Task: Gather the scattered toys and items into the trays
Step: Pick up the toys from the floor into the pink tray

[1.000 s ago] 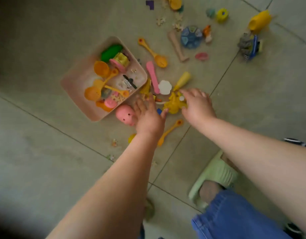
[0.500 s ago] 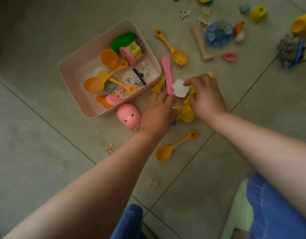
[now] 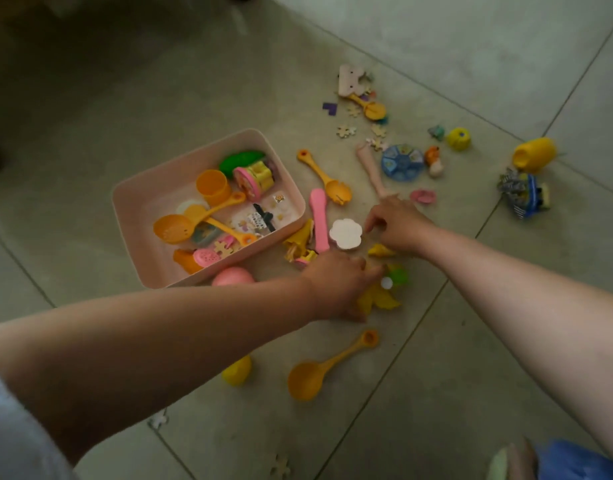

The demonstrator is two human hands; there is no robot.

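A pink tray [image 3: 149, 209] sits on the tiled floor, holding orange spoons, an orange cup, a green piece and other small toys. My left hand [image 3: 336, 285] reaches past the tray's near corner and grips a yellow flower-shaped toy [image 3: 384, 301] on the floor. My right hand [image 3: 398, 223] hovers with bent fingers; its fingertips are at the right edge of a white flower piece [image 3: 346, 233]. A yellow piece [image 3: 379, 250] lies under it. Whether that hand holds anything is hidden.
Scattered around are a pink pig toy [image 3: 233, 277], an orange spoon [image 3: 329, 367], a yellow egg [image 3: 236, 370], a pink spatula [image 3: 319, 220], an orange spork [image 3: 327, 178], a blue disc [image 3: 402, 162], a yellow cup [image 3: 533, 154], a blue toy [image 3: 525, 194] and puzzle pieces.
The view has pulled back and tilted. My left hand has slid right from beside the pig onto the yellow toy. My right hand stays by the white flower piece.
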